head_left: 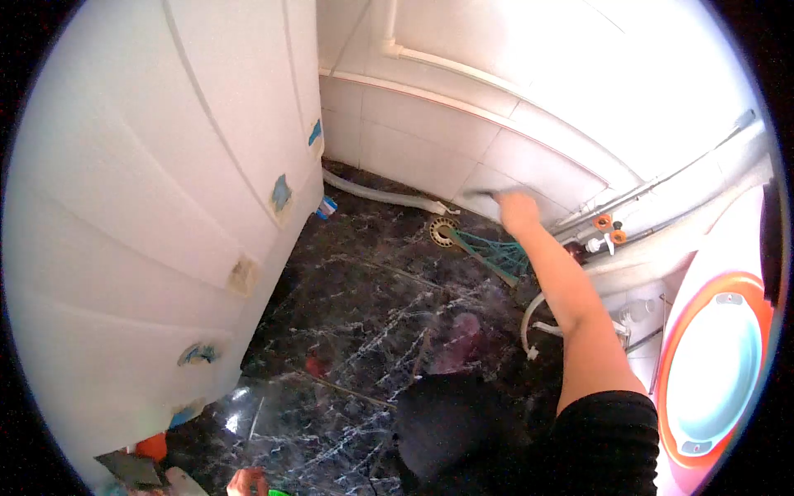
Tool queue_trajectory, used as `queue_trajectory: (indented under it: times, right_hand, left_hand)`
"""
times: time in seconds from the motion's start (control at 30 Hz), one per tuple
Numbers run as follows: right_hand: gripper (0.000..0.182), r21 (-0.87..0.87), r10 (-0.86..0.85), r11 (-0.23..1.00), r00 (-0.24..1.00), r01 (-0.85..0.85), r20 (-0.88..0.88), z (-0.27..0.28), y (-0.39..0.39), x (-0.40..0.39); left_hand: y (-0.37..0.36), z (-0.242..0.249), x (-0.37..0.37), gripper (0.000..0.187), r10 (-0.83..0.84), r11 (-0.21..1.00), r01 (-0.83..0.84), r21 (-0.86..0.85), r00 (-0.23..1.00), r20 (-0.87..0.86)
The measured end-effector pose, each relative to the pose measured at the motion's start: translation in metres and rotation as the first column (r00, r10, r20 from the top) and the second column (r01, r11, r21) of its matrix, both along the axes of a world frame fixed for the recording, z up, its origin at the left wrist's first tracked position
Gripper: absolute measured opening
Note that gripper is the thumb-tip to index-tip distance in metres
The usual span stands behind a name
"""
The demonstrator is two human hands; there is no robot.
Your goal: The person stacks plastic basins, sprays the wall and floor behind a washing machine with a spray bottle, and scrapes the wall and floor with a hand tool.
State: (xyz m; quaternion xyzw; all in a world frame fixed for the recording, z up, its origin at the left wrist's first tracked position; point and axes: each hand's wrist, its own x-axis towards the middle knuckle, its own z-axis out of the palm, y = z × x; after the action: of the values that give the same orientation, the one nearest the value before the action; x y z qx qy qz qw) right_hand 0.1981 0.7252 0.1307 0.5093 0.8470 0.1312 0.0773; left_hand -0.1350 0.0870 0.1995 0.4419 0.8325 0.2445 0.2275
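Observation:
My right hand [518, 213] is stretched out low along the white tiled wall, its fingers closed. A thin dark tool [481, 193], blurred by motion, sticks out to the left of the fist; its kind does not show. Below the hand, a teal mesh or net-like piece [496, 250] lies on the floor beside a round drain ring [444, 232]. At the bottom edge my left hand [248, 481] shows only in part, fingers curled. A bright green edge [279, 493] appears right next to it, mostly cut off by the frame.
A large white panel [157, 182] with patched spots fills the left. A grey hose [380, 195] runs along the wall's foot. Pipes, a pump bottle [583, 248] and a white hose end [529, 331] lie at right, with stacked orange and blue basins [718, 372]. The floor [356, 331] is dark tile.

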Motion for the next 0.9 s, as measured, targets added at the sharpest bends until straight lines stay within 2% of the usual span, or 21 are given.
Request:
queue_trajectory:
  times: [0.07, 0.13, 0.2, 0.23, 0.27, 0.3, 0.33, 0.37, 0.43, 0.47, 0.53, 0.57, 0.6, 0.63, 0.7, 0.77, 0.8, 0.83, 0.87, 0.9]
  right_hand:
    - [0.052, -0.001, 0.099, 0.995, 0.995, -0.099, 0.025, 0.039, 0.003, -0.064]
    - [0.046, 0.096, 0.342, 0.935, 0.940, -0.341, 0.006, 0.051, 0.017, -0.109]
    - [0.040, 0.101, 0.380, 0.920, 0.925, -0.379, 0.016, 0.037, 0.052, -0.105]
    - [0.035, 0.109, 0.415, 0.903, 0.909, -0.416, 0.030, 0.027, 0.067, -0.095]
    - [0.028, 0.058, 0.386, 0.916, 0.912, -0.396, 0.139, 0.021, 0.071, -0.071]
    - [0.025, 0.008, 0.355, 0.929, 0.900, -0.369, 0.253, 0.012, 0.070, -0.032]
    - [0.026, -0.058, 0.318, 0.947, 0.901, -0.315, 0.296, 0.000, 0.074, 0.008]
    - [0.026, -0.136, 0.318, 0.946, 0.760, -0.294, 0.566, 0.007, 0.059, 0.034]
    - [0.029, -0.262, 0.397, 0.918, 0.669, -0.299, 0.628, -0.003, 0.054, 0.071]
    - [0.029, -0.271, 0.399, 0.917, 0.668, -0.292, 0.629, -0.014, 0.060, 0.070]
    - [0.023, -0.149, 0.384, 0.923, 0.818, -0.355, 0.429, -0.027, 0.062, 0.025]
    - [0.022, -0.080, 0.358, 0.932, 0.865, -0.354, 0.351, -0.021, 0.055, -0.022]
    - [0.022, -0.012, 0.333, 0.939, 0.905, -0.342, 0.265, -0.014, 0.051, -0.055]
    - [0.022, -0.021, 0.334, 0.940, 0.906, -0.340, 0.262, -0.019, 0.058, -0.056]
    - [0.021, -0.007, 0.267, 0.961, 0.922, -0.276, 0.281, -0.029, 0.062, -0.054]
    - [0.021, -0.070, 0.290, 0.954, 0.843, -0.290, 0.454, -0.055, 0.074, 0.026]
    - [0.021, -0.064, 0.296, 0.951, 0.836, -0.301, 0.462, -0.057, 0.080, 0.041]
    - [0.021, -0.073, 0.383, 0.912, 0.773, -0.404, 0.505, -0.062, 0.083, 0.057]
    - [0.022, -0.099, 0.406, 0.905, 0.766, -0.415, 0.499, -0.061, 0.079, 0.049]
    - [0.023, -0.125, 0.428, 0.897, 0.759, -0.424, 0.491, -0.061, 0.076, 0.042]
  left_hand:
    - [-0.009, -0.001, 0.000, 0.009, 0.021, 0.998, -0.019, -0.061, 1.000, 0.023]
    - [-0.017, -0.004, 0.000, 0.010, -0.033, 0.994, 0.026, -0.102, 0.997, -0.065]
    - [-0.009, 0.014, 0.004, 0.009, 0.000, 0.993, -0.005, -0.120, 0.999, -0.045]
    - [-0.003, 0.022, 0.007, 0.009, 0.016, 0.997, -0.018, -0.069, 1.000, -0.023]
    - [-0.002, 0.026, 0.008, 0.008, 0.032, 0.999, -0.032, -0.015, 0.999, 0.001]
    - [-0.009, 0.026, 0.005, 0.009, 0.034, 0.993, -0.032, -0.114, 0.999, 0.016]
    - [-0.011, 0.026, 0.008, 0.009, 0.041, 0.994, -0.038, -0.106, 0.999, 0.027]
    - [-0.012, 0.026, 0.011, 0.010, 0.030, 0.996, -0.031, -0.081, 0.999, -0.014]
    - [-0.010, 0.029, 0.015, 0.010, 0.032, 0.996, -0.035, -0.085, 0.999, -0.041]
    - [-0.009, 0.027, 0.016, 0.010, 0.026, 0.995, -0.030, -0.094, 0.999, -0.035]
    - [-0.011, 0.021, 0.013, 0.009, -0.017, 0.998, 0.013, -0.068, 0.998, -0.063]
    - [-0.015, 0.010, 0.009, 0.009, -0.019, 0.997, 0.014, -0.074, 0.998, -0.064]
    - [-0.022, -0.001, 0.002, 0.009, -0.017, 0.988, 0.007, -0.157, 0.998, -0.061]
    - [-0.021, -0.003, -0.001, 0.009, -0.014, 0.971, 0.000, -0.241, 0.998, -0.057]
    - [-0.015, 0.007, -0.001, 0.009, 0.004, 0.967, -0.014, -0.253, 0.999, -0.039]
    - [-0.015, 0.000, 0.003, 0.009, 0.041, 0.975, -0.041, -0.220, 0.999, -0.005]
    - [-0.007, 0.006, 0.008, 0.009, 0.053, 0.976, -0.051, -0.212, 0.999, 0.003]
    - [0.001, 0.014, 0.015, 0.009, 0.051, 0.990, -0.050, -0.134, 0.999, 0.004]
    - [0.010, 0.021, 0.018, 0.009, 0.041, 0.997, -0.040, -0.062, 0.999, 0.004]
    - [0.012, 0.023, 0.018, 0.010, 0.000, 0.998, 0.000, -0.059, 1.000, -0.005]
